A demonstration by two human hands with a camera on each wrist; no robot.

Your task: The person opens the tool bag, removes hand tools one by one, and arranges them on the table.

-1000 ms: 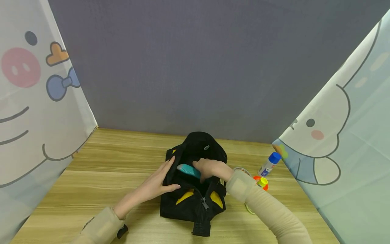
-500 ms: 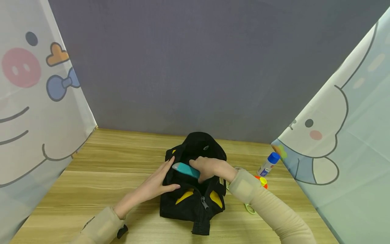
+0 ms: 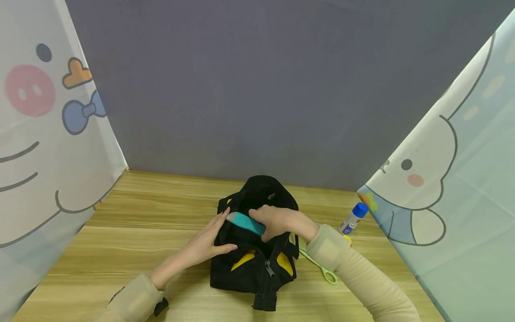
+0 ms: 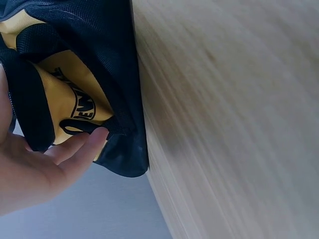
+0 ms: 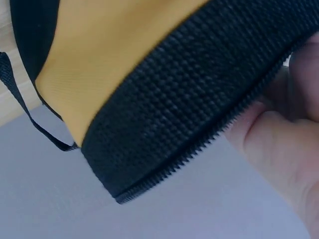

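A black and yellow zip-top bag (image 3: 241, 279) stands with its mouth spread. My left hand (image 3: 205, 241) holds its left rim, thumb over the edge; in the left wrist view the fingers lie on the yellow side (image 4: 77, 89) beside a black loop. My right hand (image 3: 273, 221) reaches into the mouth and grips a teal, elongated object with a rounded grey end (image 3: 244, 222). That end points left, near the left fingertips; the other end is hidden in the hand. In the right wrist view, the bag's toothed zip edge (image 5: 174, 167) covers part of the hand.
Light green scissors (image 3: 329, 276) lie right of the bag, partly behind the right forearm. A glue stick with a blue cap (image 3: 360, 209) stands farther right, and a small yellow and orange thing (image 3: 347, 239) peeks past the sleeve. A grey wall backs the wooden table (image 3: 161, 214).
My right hand has shifted slightly up and left, bringing the teal object's grey end closer to the left fingers. More of the scissors shows beside the sleeve. The left hand stays put.
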